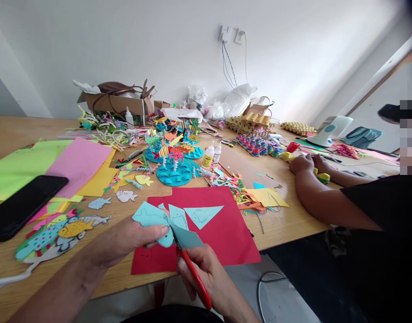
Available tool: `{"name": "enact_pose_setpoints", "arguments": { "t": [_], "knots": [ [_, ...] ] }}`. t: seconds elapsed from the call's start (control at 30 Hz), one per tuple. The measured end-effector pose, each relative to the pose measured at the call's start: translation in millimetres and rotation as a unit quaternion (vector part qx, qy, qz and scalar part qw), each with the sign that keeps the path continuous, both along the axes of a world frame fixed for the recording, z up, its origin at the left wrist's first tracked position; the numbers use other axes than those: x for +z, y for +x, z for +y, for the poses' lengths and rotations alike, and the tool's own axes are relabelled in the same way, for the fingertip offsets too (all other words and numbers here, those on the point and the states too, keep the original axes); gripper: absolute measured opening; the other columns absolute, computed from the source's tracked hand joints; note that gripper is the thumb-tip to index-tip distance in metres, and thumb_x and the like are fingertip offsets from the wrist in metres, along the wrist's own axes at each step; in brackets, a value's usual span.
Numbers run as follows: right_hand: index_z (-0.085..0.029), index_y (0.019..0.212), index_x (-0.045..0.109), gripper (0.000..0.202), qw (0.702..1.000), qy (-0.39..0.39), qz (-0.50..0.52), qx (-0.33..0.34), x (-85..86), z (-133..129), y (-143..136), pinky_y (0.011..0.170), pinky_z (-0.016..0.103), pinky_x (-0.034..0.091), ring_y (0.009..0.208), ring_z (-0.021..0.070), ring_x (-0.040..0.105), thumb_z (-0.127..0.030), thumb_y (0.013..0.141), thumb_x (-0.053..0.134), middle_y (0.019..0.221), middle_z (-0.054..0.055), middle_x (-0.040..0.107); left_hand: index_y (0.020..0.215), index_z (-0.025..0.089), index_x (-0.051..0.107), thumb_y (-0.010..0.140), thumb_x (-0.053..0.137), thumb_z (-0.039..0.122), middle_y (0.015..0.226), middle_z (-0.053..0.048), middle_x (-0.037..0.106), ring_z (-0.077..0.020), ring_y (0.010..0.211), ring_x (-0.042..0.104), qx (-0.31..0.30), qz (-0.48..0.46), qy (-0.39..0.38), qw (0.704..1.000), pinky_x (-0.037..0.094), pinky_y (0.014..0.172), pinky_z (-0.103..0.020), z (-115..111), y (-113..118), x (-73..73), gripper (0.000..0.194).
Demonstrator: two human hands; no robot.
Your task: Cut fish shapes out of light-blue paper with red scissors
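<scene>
My left hand (138,235) pinches a light blue paper (150,215) with a pencil drawing on it, thumb on top. Red-handled scissors (196,276) are in my right hand (204,264), their blades at the paper's cut edge. A flap of the same blue paper (189,237) hangs over to the right of the blades. Beneath both hands lies a red sheet (233,233). On it rest a blue triangle (204,215) with a fish drawn on it and another drawn blue piece (178,216).
A black phone (27,202), colored sheets (74,166) and paper fish (74,229) lie left. Behind stand blue bases with fish (174,172) and glue bottles (208,154). Paper scraps (246,197) lie right, near another person's hands (302,165).
</scene>
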State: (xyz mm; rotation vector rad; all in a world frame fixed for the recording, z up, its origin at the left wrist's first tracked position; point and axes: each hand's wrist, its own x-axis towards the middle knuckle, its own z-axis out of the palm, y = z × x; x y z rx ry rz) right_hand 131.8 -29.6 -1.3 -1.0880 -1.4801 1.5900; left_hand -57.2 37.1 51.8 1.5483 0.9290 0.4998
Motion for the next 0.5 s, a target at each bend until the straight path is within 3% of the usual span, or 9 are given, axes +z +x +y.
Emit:
{"name": "enact_pose_setpoints", "arguments": {
  "t": [0.17,0.5],
  "knots": [
    [-0.018,0.053,0.039,0.042,1.0,-0.004,0.007,0.0,3.6,2.5,-0.5,0.038,0.018,0.024,0.04,0.0058,0.032,-0.038,0.086,0.054,0.045,-0.007,0.032,0.055,0.021,0.044,0.077,0.052,0.039,0.055,0.005,0.043,-0.0139,0.056,0.039,0.016,0.001,-0.014,1.0,0.032,0.057,-0.028,0.0,-0.1,-0.9,0.029],
    [-0.018,0.052,0.04,0.055,0.998,-0.029,0.061,0.004,-2.8,-0.8,-3.5,0.034,0.017,0.022,0.036,0.0049,0.032,-0.061,0.083,0.05,0.043,-0.006,0.037,0.055,0.021,0.043,0.075,0.053,0.041,0.055,0.005,0.042,-0.0139,0.055,0.038,0.031,-0.014,-0.037,0.999,0.031,0.056,-0.028,-0.7,1.7,-3.5,0.029]
  ]
}}
